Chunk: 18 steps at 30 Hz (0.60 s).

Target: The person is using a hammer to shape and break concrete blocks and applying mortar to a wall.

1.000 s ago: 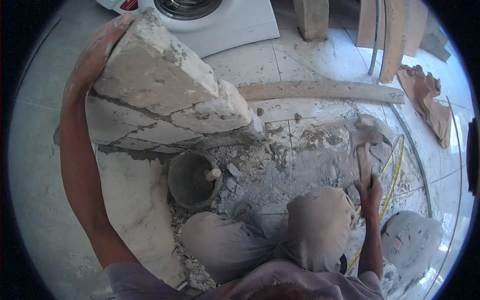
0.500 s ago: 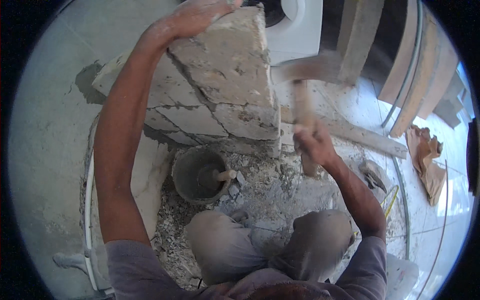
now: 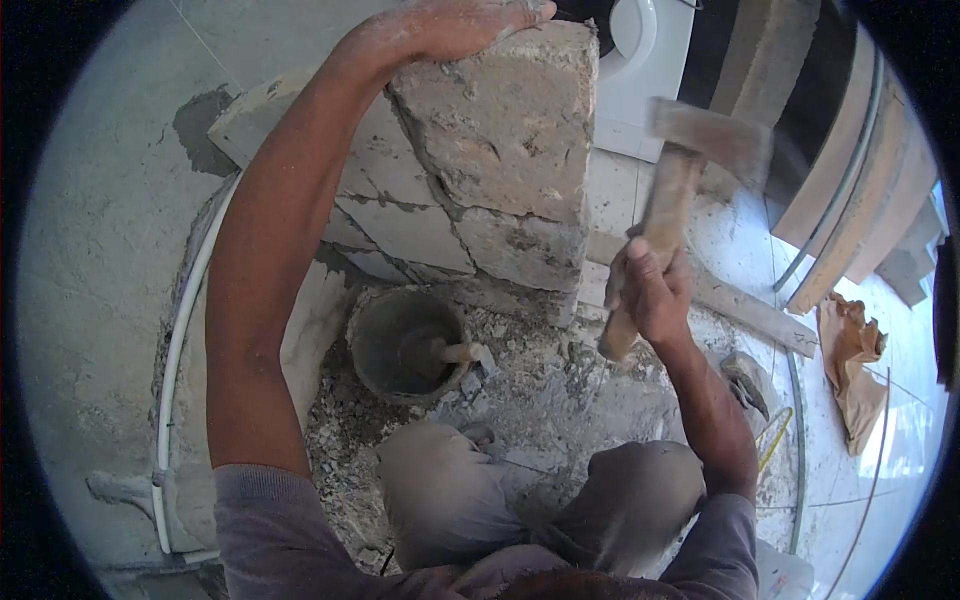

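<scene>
My left hand (image 3: 475,28) lies along the top far edge of a rough masonry block (image 3: 505,125), its fingers stretched out to the right. The block sits on a low wall of cracked pieces (image 3: 405,230) with dark mortar in the joints. My right hand (image 3: 652,290) is closed around the wooden handle of a hammer (image 3: 672,205). The hammer's broad, flat metal head is blurred and stands raised to the right of the block, apart from it. Between the wall and my knees is a grey bucket (image 3: 372,352), with a wooden-handled tool (image 3: 455,352) leaning in it.
Broken rubble (image 3: 540,390) covers the ground before my knees. A white pipe (image 3: 178,340) runs along the left. On the right are a long board (image 3: 750,305), crumpled brown paper (image 3: 850,370) and curved planks (image 3: 845,180). A white appliance (image 3: 640,90) stands beyond the block.
The hammer has swung away to the right from beside the block's edge. My left hand stays on the block. The whole view has shifted slightly.
</scene>
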Available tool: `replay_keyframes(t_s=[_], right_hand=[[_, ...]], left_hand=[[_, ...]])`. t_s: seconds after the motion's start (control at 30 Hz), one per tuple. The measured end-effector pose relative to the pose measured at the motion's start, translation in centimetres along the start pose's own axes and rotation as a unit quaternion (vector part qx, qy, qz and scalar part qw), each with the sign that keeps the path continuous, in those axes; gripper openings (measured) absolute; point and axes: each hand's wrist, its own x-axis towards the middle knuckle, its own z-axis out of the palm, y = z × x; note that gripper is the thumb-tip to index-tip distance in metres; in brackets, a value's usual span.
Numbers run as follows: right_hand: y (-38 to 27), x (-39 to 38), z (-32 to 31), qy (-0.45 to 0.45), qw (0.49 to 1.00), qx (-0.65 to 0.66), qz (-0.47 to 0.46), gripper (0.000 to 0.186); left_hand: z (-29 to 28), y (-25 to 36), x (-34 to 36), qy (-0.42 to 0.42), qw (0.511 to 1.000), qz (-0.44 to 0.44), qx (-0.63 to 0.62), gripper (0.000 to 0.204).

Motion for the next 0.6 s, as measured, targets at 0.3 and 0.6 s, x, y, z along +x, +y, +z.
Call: replay_keyframes(t_s=[0.3,0.6], right_hand=[[-1.7,0.3,-0.8,-0.073,0.971,-0.153,0.167,0.036],[-10.3,-4.6,-1.0,0.014,0.915,0.047,0.401,0.031]], left_hand=[[2.3,-2.5,-0.8,0.021,0.994,0.105,0.032,0.038],[-5.8,-2.5,-3.1,0.059,0.918,-0.216,-0.329,0.052]])
